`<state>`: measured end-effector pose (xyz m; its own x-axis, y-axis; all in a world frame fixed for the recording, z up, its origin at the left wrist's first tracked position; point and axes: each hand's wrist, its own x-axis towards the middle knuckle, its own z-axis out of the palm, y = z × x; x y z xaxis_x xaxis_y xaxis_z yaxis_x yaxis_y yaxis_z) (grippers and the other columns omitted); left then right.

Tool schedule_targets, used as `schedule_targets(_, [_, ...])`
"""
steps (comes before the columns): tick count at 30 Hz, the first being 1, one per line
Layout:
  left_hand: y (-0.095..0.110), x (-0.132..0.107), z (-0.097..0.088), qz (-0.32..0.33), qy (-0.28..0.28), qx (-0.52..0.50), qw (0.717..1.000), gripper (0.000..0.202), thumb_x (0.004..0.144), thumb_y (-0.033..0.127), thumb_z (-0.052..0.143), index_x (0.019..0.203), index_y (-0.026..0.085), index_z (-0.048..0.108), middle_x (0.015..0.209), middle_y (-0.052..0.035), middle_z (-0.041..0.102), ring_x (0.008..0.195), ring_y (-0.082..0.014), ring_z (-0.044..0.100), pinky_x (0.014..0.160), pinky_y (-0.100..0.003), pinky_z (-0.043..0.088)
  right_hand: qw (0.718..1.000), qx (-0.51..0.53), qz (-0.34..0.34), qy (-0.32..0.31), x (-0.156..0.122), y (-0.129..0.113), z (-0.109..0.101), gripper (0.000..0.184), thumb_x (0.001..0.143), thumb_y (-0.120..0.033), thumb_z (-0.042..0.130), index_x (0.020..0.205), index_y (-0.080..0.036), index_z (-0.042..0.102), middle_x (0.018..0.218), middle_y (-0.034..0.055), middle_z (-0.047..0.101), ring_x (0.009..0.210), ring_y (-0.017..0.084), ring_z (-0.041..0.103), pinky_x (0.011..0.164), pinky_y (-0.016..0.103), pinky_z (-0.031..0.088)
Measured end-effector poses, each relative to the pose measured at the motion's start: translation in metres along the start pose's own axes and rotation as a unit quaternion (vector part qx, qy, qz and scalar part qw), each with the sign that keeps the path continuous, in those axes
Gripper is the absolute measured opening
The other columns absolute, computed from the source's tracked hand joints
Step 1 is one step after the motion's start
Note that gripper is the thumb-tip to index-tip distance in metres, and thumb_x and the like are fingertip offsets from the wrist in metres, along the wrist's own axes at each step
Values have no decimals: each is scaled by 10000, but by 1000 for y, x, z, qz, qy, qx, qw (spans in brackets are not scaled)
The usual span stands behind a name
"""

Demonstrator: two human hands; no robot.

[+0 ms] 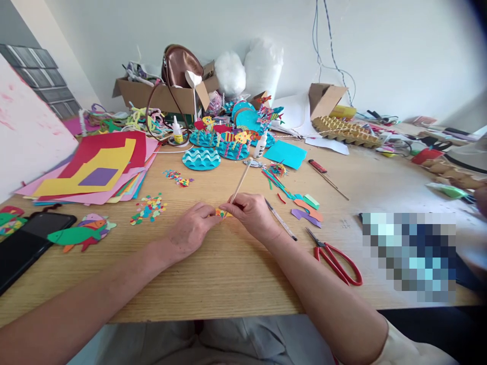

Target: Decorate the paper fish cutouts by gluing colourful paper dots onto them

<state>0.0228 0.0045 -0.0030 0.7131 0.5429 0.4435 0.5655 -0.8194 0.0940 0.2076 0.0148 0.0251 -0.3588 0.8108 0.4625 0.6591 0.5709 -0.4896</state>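
Note:
Near the middle of the table, my right hand (253,215) pinches a thin wooden stick (242,178) that slants up and away. Just to its left, my left hand (192,228) has its fingers closed at the edge of a small orange-and-yellow paper piece (227,214), mostly hidden by the fingers. The stick's lower end meets this piece, though the contact is covered. A pen (280,220) lies beside my right hand. Scattered paper dots (149,209) lie left of my hands, and red-handled scissors (338,261) rest right of my right forearm.
Coloured paper sheets (102,162) are stacked at left, near paper fish (81,233) and a black phone (34,238). Behind my hands stand blue wavy bases (201,158) and a white glue bottle (260,145). Paper scraps (307,209) lie at right. Another person's hand shows at the right edge.

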Motion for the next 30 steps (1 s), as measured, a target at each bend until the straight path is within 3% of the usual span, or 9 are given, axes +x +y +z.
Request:
schedule_targets(11, [-1,5,2,-12,-17,-5,1000,293,886,126,345,1013,159,607,939,-65,573,933,-198,481,827,-356,437,998,-55,8,22,2,1,5,313,822,-337,536,561,-164,524,544,-9,560,492,73,454,489,191,278])
schedule_targets(20, [-15,13,6,-34,-2,-62,998,326,842,65,363,953,195,641,950,-45,570,935,-184,482,826,-335,413,998,-46,39,15,2,2,4,316,824,-342,526,559,-169,518,504,-24,529,447,70,399,471,191,262])
schedule_targets(30, [-29,21,8,22,-50,-76,996,263,877,191,403,931,198,660,923,-41,580,922,-187,473,811,-322,389,998,-44,49,1,1,2,1,282,843,-321,493,622,-168,578,541,-12,575,462,75,441,488,191,281])
